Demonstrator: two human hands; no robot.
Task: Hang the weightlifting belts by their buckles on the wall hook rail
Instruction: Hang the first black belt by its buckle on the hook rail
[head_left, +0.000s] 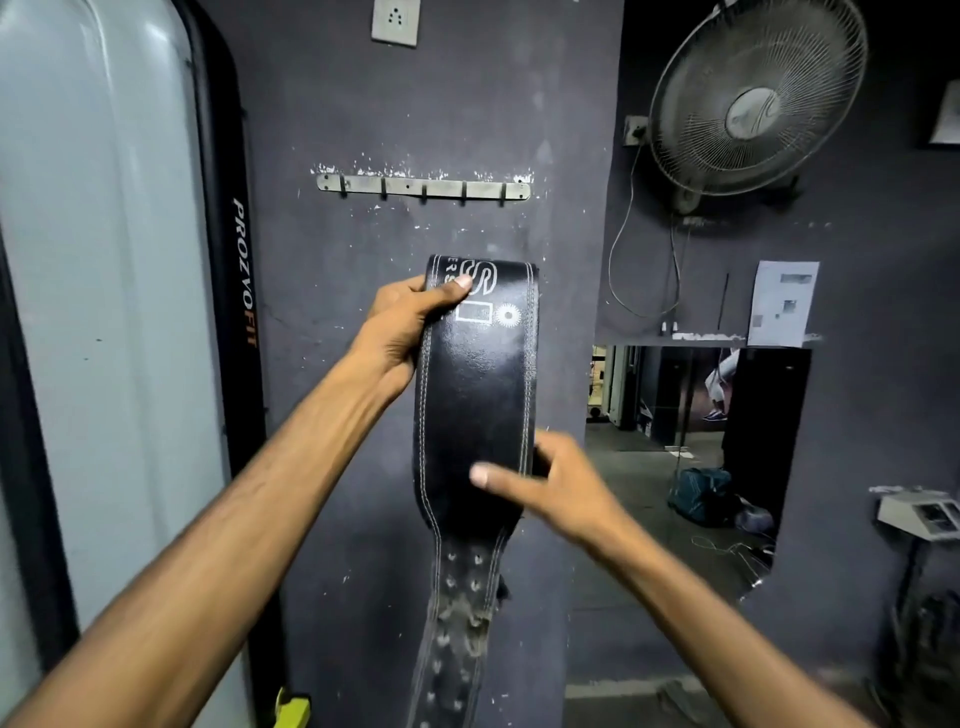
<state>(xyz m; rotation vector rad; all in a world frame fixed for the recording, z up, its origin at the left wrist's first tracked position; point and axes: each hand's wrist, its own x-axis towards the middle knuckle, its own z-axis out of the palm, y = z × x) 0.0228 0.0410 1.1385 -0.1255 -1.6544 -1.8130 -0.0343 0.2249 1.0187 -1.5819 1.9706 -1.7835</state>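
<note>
Two hands are working one black leather belt (475, 395) in front of the dark wall. The belt is standing upright, its long axis running top to bottom, folded over at the top, with the narrow punched strap dangling down toward the floor. The hook rail (423, 187) is sitting straight above it on the wall, well apart from the fold and bare of belts.

The left hand (402, 332) is clamping the belt's upper left edge, thumb pressed over the printed logo and the other fingers hidden behind. The right hand (556, 486) is gripping the lower right edge of the wide part, thumb laid across the front; how tightly the hidden fingers are closing I cannot tell.

No buckle is showing; it is probably hanging behind the fold. So the lift looks premature until the buckle end is found and turned upward. The left hand is the nearer one to the rail, so it seems the likelier to carry the buckle up onto a hook.
</note>
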